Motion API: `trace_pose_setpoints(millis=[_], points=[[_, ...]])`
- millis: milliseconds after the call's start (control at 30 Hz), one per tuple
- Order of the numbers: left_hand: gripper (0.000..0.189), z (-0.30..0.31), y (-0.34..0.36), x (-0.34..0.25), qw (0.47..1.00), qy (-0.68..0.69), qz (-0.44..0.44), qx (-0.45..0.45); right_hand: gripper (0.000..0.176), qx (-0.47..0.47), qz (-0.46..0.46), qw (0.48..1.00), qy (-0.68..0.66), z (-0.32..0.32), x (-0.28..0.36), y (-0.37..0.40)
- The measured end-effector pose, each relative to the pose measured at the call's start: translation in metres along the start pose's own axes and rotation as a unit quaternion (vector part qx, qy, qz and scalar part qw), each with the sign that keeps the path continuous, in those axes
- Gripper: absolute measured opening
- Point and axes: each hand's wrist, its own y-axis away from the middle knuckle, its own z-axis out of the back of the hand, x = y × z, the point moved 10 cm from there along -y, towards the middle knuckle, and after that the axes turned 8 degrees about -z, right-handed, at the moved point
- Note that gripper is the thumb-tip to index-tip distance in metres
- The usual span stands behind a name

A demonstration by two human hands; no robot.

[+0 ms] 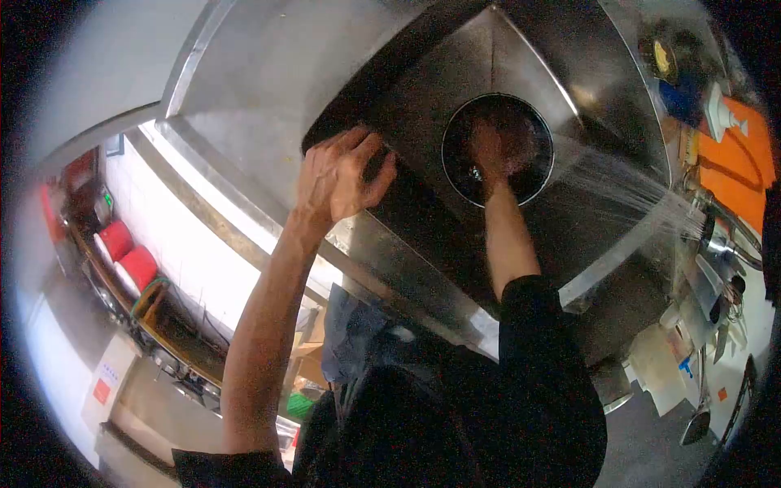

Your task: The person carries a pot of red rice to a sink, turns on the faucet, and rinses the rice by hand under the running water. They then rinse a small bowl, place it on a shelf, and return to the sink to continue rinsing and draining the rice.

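Note:
A round dark pot (533, 180) with a thin bright rim sits in the metal sink (529, 49). My right hand (490, 150) reaches down inside it; the hand is blurred and its fingers cannot be made out. Water sprays leftward from a spray head (698, 224) toward the pot. My left hand (346, 169) is raised near the sink's front edge, left of the pot. Its fingers are loosely bent, with a gap between thumb and fingers and nothing visible in them.
An orange sheet (736, 146) and a white pump bottle (719, 112) are at the upper right. Ladles and other utensils (716, 301) cluster below the spray head. Red rolls (134, 267) stand on a shelf at the far left.

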Motion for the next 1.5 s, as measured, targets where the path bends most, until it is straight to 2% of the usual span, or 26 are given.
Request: trace_pose_setpoints(millis=[67,100,133,167,267,333,433,500,567,667,700,767,867,933,1000,1033,1067,1100,1167,1200,1267,1300,1367,1400,1467,1500], points=[[0.019,-0.004,-0.001,0.002,1.000,0.011,0.019,0.021,0.054,0.179,-0.137,0.916,-0.332,-0.004,0.009,0.002],[0.019,-0.005,0.001,0.002,0.999,0.013,0.019,0.023,0.047,0.206,-0.062,0.972,-0.092,-0.006,0.030,-0.005],[0.019,-0.006,0.000,0.004,0.999,0.013,0.021,0.024,0.042,0.202,0.032,0.968,0.147,-0.006,0.052,-0.009],[0.019,-0.007,0.002,0.007,0.999,0.013,0.025,0.024,0.042,0.143,0.054,0.966,0.207,-0.009,0.051,-0.007],[0.019,-0.008,0.001,0.004,0.999,0.003,0.016,0.051,0.042,-0.039,0.086,0.968,0.231,-0.030,0.022,0.000],[0.019,-0.005,0.002,0.002,1.000,0.001,0.000,0.020,0.042,-0.033,0.098,0.974,0.200,-0.041,-0.008,-0.003],[0.019,-0.001,0.003,0.000,1.000,0.008,0.005,0.014,0.042,0.101,0.094,0.959,0.249,-0.037,-0.021,0.021],[0.018,-0.004,-0.001,0.006,0.999,0.007,0.024,0.022,0.042,0.035,0.144,0.949,0.280,-0.014,-0.006,0.050],[0.017,0.000,0.003,0.002,1.000,0.006,0.003,0.000,0.044,-0.139,0.219,0.940,0.220,-0.009,-0.008,0.075],[0.017,-0.001,0.001,0.001,1.000,0.015,0.008,0.009,0.059,-0.127,0.161,0.965,0.161,-0.018,-0.045,0.029],[0.017,-0.003,0.002,0.000,1.000,0.021,0.006,0.010,0.064,-0.012,0.125,0.978,0.169,-0.024,-0.054,0.011],[0.017,-0.006,0.003,0.005,0.999,0.023,0.023,0.017,0.070,0.100,0.087,0.975,0.176,-0.013,-0.062,0.008],[0.019,-0.005,0.003,0.006,1.000,0.004,0.017,0.024,0.067,0.025,0.107,0.994,-0.004,0.028,-0.035,0.024],[0.019,-0.008,0.005,0.011,0.999,0.021,0.029,0.040,0.067,0.019,0.088,0.991,0.095,-0.007,-0.066,0.039],[0.020,-0.011,0.008,0.009,0.997,0.038,0.034,0.050,0.068,0.074,0.066,0.984,0.149,-0.085,-0.170,-0.026],[0.020,-0.009,0.007,0.009,0.998,0.035,0.026,0.047,0.070,0.182,0.074,0.980,-0.039,-0.084,-0.152,-0.030],[0.020,-0.009,0.005,0.008,0.998,0.034,0.018,0.044,0.072,0.292,0.050,0.929,-0.221,-0.082,-0.133,-0.031],[0.020,-0.011,0.008,0.006,0.998,0.038,0.018,0.046,0.073,0.176,0.122,0.976,-0.043,-0.058,-0.124,-0.030],[0.019,-0.007,0.006,0.009,0.999,0.039,0.020,-0.003,0.075,0.049,0.193,0.970,0.141,-0.008,-0.082,-0.016],[0.019,-0.004,0.003,0.012,0.999,0.033,0.021,-0.011,0.076,0.084,0.091,0.990,-0.067,0.028,-0.060,0.000],[0.019,-0.007,0.007,0.010,0.999,0.006,0.022,0.023,0.077,0.130,-0.018,0.954,-0.271,0.025,-0.048,0.031],[0.019,-0.009,0.009,0.010,0.999,0.009,0.027,0.028,0.082,-0.008,0.048,0.994,0.098,0.033,-0.043,0.045],[0.020,-0.006,0.007,0.007,0.999,0.019,0.024,0.011,0.086,-0.144,0.110,0.873,0.453,0.016,-0.052,0.050],[0.020,-0.006,0.006,0.007,1.000,0.018,0.022,0.010,0.098,-0.157,0.141,0.937,0.278,-0.003,-0.078,0.023],[0.020,-0.006,0.006,0.008,1.000,0.018,0.004,0.005,0.110,-0.169,0.167,0.967,0.090,-0.022,-0.130,-0.042],[0.020,-0.007,0.008,0.005,1.000,0.024,0.005,0.007,0.110,-0.031,0.105,0.990,0.094,-0.023,-0.136,-0.049]])
